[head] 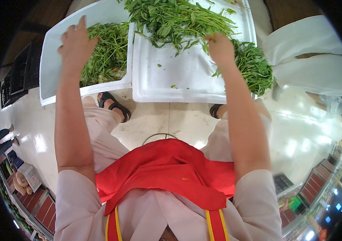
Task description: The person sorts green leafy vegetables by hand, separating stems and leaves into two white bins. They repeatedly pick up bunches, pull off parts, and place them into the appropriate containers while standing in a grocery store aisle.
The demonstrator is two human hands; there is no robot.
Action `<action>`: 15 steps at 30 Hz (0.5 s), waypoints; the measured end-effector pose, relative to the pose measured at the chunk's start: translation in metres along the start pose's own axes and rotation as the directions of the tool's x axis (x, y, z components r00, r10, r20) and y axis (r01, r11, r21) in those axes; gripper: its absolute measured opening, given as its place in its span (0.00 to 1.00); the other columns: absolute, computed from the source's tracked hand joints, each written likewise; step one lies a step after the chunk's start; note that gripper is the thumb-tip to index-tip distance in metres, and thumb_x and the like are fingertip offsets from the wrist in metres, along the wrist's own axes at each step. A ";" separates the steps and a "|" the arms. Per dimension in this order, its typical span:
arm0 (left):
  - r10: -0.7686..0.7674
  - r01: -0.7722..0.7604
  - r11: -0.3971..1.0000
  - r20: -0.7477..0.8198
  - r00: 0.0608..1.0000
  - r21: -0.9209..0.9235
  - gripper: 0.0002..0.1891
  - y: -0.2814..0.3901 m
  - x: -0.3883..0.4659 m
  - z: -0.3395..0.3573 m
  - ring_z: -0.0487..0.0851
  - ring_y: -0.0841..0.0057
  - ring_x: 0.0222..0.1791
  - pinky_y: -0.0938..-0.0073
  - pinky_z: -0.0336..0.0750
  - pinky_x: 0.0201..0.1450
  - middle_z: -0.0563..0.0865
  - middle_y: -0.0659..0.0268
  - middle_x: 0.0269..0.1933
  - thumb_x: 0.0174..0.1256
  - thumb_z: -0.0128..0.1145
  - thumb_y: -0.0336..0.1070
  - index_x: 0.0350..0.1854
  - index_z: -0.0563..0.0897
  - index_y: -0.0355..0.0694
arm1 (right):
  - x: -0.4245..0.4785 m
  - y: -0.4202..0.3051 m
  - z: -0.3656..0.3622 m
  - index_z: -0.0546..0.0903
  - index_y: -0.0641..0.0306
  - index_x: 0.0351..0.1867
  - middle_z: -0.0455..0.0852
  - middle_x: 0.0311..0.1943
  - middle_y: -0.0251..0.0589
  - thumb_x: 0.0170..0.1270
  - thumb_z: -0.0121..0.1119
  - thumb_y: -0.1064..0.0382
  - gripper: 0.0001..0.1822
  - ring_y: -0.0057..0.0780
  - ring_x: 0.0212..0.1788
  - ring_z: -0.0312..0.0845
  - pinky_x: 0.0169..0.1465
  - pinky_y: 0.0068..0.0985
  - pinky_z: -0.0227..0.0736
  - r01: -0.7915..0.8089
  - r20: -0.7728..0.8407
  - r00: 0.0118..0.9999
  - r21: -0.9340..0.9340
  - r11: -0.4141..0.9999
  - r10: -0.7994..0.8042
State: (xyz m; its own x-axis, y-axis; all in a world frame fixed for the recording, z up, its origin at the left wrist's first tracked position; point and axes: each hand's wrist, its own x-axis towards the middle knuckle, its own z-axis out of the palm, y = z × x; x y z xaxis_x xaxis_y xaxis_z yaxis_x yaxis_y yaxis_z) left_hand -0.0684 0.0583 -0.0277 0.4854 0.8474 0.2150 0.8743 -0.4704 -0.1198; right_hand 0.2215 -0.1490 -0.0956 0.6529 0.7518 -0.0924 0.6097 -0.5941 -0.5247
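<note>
Over the white foam box on the left, my left hand (77, 42) has its fingers spread and holds nothing. Inside that foam box (49, 69) lie loose leafy green stems (107, 57). My right hand (221, 49) has its fingers closed at the stem ends beside a heap of leafy greens (174, 22), which lies on a white foam lid or shallow tray (177, 98). Whether it grips a stem cannot be told. Another bunch of greens (253, 67) lies at the tray's right edge, just beyond my right wrist. A few leaf scraps dot the tray.
White plastic bags (312, 57) lie at the right. Dark crates (20, 72) stand at the left. Below, a metal ring (160, 134) shows on the tiled floor between my knees. Produce shelves (38, 205) line the lower left, and another person's legs (1, 144) are at the far left.
</note>
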 end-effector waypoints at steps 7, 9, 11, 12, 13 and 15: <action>0.306 -0.217 0.813 0.079 0.949 -0.540 0.25 0.018 -0.009 0.004 0.79 0.64 0.54 0.70 0.72 0.55 0.79 0.53 0.55 0.61 0.59 0.40 0.60 0.74 0.39 | -0.005 -0.001 0.026 0.83 0.68 0.40 0.81 0.45 0.54 0.57 0.52 0.65 0.14 0.52 0.50 0.74 0.50 0.41 0.75 -0.002 0.217 0.974 -0.295 0.955 0.069; 0.379 -0.042 0.755 0.383 0.843 -0.655 0.20 0.045 -0.015 0.002 0.82 0.69 0.45 0.72 0.75 0.49 0.83 0.56 0.46 0.61 0.57 0.36 0.54 0.78 0.34 | -0.006 -0.008 0.023 0.84 0.70 0.38 0.84 0.41 0.56 0.57 0.52 0.63 0.14 0.52 0.46 0.79 0.48 0.40 0.75 0.006 0.360 0.929 -0.247 0.969 0.086; 0.449 0.121 0.638 0.496 0.743 -0.760 0.16 0.069 -0.030 0.018 0.82 0.75 0.37 0.74 0.76 0.44 0.84 0.59 0.40 0.61 0.55 0.33 0.48 0.79 0.30 | -0.020 -0.016 0.028 0.85 0.68 0.33 0.84 0.34 0.56 0.55 0.56 0.59 0.14 0.52 0.40 0.80 0.45 0.38 0.75 0.055 0.465 0.885 -0.065 0.996 -0.018; 0.482 0.178 0.594 0.524 0.702 -0.784 0.16 0.076 -0.038 0.029 0.82 0.76 0.38 0.75 0.76 0.44 0.84 0.59 0.41 0.62 0.54 0.33 0.50 0.78 0.31 | -0.035 -0.032 0.023 0.85 0.67 0.32 0.84 0.32 0.56 0.56 0.56 0.59 0.14 0.51 0.38 0.80 0.43 0.39 0.74 -0.019 0.493 0.870 0.018 1.000 0.008; 0.512 0.237 0.552 0.549 0.661 -0.800 0.16 0.080 -0.046 0.037 0.82 0.77 0.38 0.76 0.76 0.44 0.84 0.60 0.42 0.64 0.53 0.34 0.52 0.77 0.31 | -0.049 -0.048 0.017 0.86 0.66 0.31 0.84 0.31 0.56 0.56 0.55 0.58 0.13 0.50 0.36 0.80 0.42 0.39 0.73 -0.094 0.524 0.851 0.103 0.990 0.026; 0.438 0.602 0.300 0.667 0.603 -0.740 0.17 0.093 -0.063 0.041 0.82 0.77 0.39 0.75 0.76 0.44 0.84 0.60 0.42 0.66 0.53 0.35 0.54 0.76 0.33 | -0.071 -0.070 0.002 0.85 0.66 0.32 0.84 0.29 0.55 0.57 0.54 0.60 0.13 0.49 0.34 0.79 0.40 0.40 0.72 -0.119 0.594 0.805 0.189 0.975 -0.016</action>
State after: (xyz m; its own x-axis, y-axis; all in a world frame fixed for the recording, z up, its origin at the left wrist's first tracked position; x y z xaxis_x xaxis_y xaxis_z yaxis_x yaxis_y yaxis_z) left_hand -0.0180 -0.0290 -0.0924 0.6752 0.4688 -0.5696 0.5544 0.1868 0.8110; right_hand 0.1315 -0.1599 -0.0537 0.2487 0.7844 -0.5682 0.4316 -0.6149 -0.6600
